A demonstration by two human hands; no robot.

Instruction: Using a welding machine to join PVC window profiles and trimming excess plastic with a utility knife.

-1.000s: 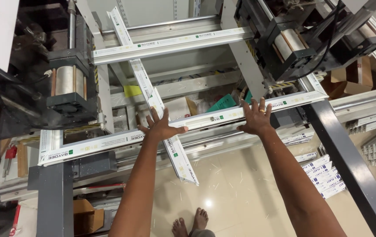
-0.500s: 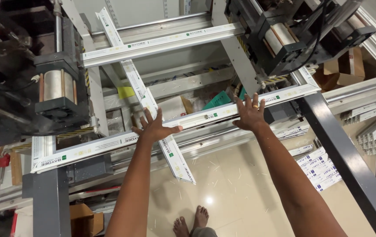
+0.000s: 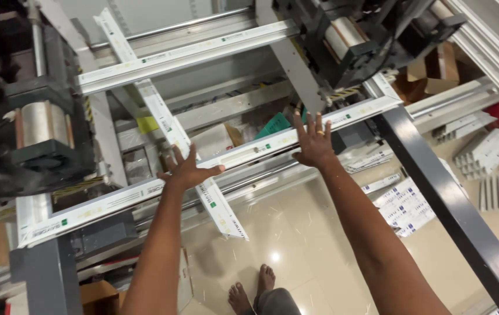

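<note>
**White frame, two flat palms, a lot of overhang**

White plastic profile (image 3: 144, 195) runs across the machine, and both hands are pressed on it right now. The left hand (image 3: 186, 169) is spread flat where the crossing bar (image 3: 171, 125) meets the rail, fingers splayed, nothing clasped. The right hand (image 3: 313, 143) lies open-palmed farther along the same rail, also pressing, not gripping.

Risk, as I judge it: with only flat palms holding, the frame could slide or twist off its seat, and the crossing bar's free end (image 3: 229, 224) hangs over bare floor and bare feet (image 3: 252, 289).

Small green and dark rectangular labels dot the rails. Yellow-and-black hazard stripes (image 3: 343, 93) mark the black clamp head (image 3: 348, 41). Cardboard boxes (image 3: 430, 73) sit at the far right; white offcuts (image 3: 404, 204) lie on the floor.
</note>
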